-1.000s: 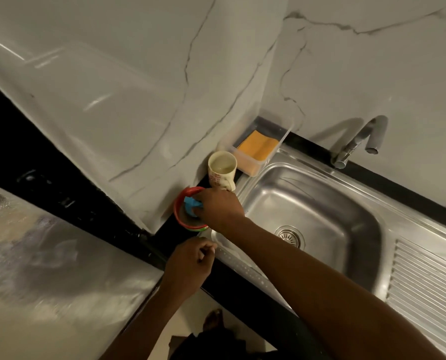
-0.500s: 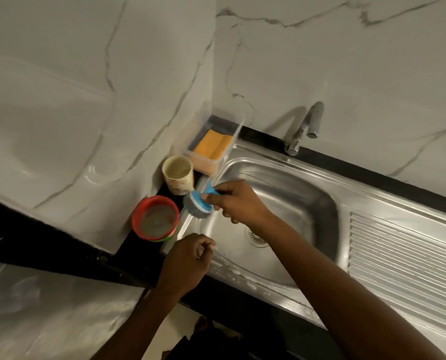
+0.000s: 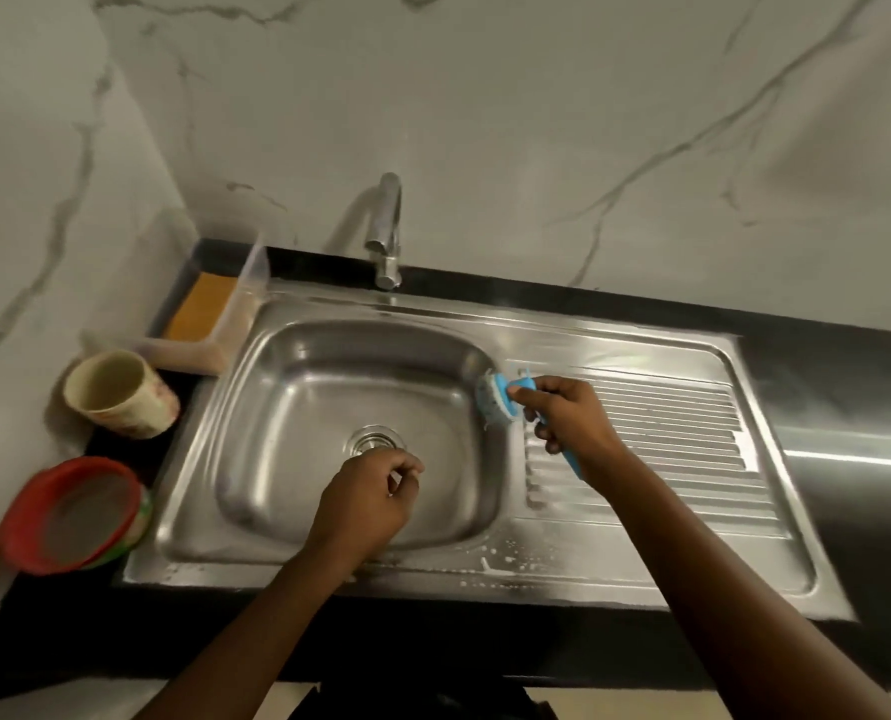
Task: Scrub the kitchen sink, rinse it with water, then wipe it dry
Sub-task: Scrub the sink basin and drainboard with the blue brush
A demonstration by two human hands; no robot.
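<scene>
A stainless steel sink (image 3: pixel 298 553) with a round drain (image 3: pixel 373 441) fills the middle of the head view, its ribbed drainboard (image 3: pixel 693 459) to the right. My right hand (image 3: pixel 570 426) grips a blue scrub brush (image 3: pixel 495 400) by its handle, the bristle head touching the basin's right rim. Over the basin's front part, my left hand (image 3: pixel 368 504) hovers with fingers curled and nothing in them. White soap foam dots the front rim. The tap (image 3: pixel 389 236) stands behind the basin with no water running.
At the left, on the black counter, sit a red bowl (image 3: pixel 69 517), a cream mug (image 3: pixel 121 394) and a clear tray holding an orange sponge (image 3: pixel 202 306). Marble walls close in the back and left. The black counter continues right of the drainboard.
My right hand carried the brush from the red bowl at the left across the basin to its right rim. The view swung right and now centres on the sink.
</scene>
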